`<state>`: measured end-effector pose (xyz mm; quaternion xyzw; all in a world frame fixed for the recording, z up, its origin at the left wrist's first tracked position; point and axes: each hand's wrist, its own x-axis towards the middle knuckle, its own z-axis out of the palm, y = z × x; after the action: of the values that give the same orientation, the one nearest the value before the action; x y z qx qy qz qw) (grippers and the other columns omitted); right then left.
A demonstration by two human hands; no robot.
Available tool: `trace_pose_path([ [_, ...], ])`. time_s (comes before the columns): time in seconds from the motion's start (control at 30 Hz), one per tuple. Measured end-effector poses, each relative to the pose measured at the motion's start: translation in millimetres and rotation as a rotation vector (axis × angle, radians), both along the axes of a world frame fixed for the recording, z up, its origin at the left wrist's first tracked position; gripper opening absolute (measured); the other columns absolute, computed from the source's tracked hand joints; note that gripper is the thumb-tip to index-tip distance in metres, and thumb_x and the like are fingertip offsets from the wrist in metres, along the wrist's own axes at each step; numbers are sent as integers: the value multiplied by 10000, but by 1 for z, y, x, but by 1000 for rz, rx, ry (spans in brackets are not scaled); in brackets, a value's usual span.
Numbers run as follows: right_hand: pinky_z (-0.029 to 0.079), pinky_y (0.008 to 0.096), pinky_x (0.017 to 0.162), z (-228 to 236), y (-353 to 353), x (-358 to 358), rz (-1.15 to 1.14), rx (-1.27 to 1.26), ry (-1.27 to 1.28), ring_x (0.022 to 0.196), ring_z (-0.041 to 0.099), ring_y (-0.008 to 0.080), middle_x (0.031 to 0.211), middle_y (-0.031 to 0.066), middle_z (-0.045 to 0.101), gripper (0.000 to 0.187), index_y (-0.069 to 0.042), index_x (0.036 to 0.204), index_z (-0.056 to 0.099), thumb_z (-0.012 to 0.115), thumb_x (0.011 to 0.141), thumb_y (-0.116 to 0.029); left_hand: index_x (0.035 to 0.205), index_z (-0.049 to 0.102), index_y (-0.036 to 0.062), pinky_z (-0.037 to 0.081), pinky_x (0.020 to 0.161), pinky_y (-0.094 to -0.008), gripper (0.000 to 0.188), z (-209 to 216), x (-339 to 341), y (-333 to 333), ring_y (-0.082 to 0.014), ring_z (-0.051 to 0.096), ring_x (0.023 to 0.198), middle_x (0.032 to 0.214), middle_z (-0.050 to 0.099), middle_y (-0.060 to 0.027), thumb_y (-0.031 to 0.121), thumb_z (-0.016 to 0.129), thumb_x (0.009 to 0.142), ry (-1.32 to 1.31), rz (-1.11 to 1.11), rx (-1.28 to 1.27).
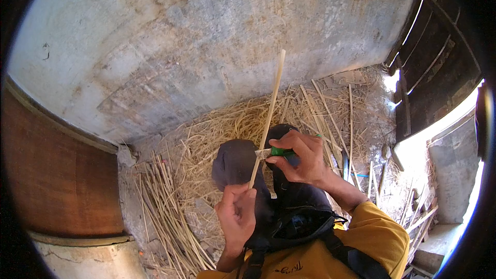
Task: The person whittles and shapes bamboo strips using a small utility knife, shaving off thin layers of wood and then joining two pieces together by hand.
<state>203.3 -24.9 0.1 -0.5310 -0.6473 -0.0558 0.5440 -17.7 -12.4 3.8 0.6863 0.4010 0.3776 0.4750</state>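
Observation:
A long, pale strip of what looks like bamboo slants up and away in front of my knees. Its near end is pinched in my left hand, fingers closed round it. My right hand grips the green handle of a knife. The short, light blade lies across the strip, touching it a little beyond my left hand. Both hands are over my dark-trousered legs, and my right fingers hide part of the handle.
Curly shavings cover the floor around my feet. A bundle of thin strips lies to the left, and several loose strips lie to the right. A stained wall rises ahead; a brown wooden panel stands at left. A black bag rests at my waist.

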Motion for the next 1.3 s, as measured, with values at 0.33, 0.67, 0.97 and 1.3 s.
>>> trace_pose_path([
  [0.33, 540, 354, 556, -3, 2, 4, -28, -29, 90, 676, 709, 254, 819, 83, 694, 339, -55, 1025, 694, 880, 761, -158, 1051, 608, -6, 290, 545, -217, 124, 0, -3, -2, -24, 403, 594, 674, 525, 33, 105, 640, 1007, 11, -19, 9],
  [0.67, 545, 354, 576, 1, 7, 10, -44, -26, 109, 690, 716, 279, 815, 101, 698, 324, -75, 1039, 701, 876, 779, -159, 1019, 636, -3, 294, 522, -207, 94, -7, -10, -7, -7, 428, 591, 675, 590, 27, 44, 688, 957, -22, 22, -34],
  [0.97, 529, 305, 618, -2, 27, 32, -121, -57, 234, 700, 705, 195, 833, 115, 719, 272, -19, 1049, 684, 827, 857, -147, 1055, 612, -10, 313, 565, -226, 147, -13, -19, -13, -34, 427, 638, 702, 557, 20, 129, 644, 1020, 29, -1, -102],
  [1.3, 524, 316, 647, -2, 49, 55, -231, -112, 256, 718, 706, 210, 819, 112, 721, 220, -37, 1010, 683, 793, 895, -189, 998, 620, 8, 285, 494, -213, 59, -24, -26, -10, 2, 416, 568, 663, 598, 21, 36, 667, 975, 10, 25, -54],
])
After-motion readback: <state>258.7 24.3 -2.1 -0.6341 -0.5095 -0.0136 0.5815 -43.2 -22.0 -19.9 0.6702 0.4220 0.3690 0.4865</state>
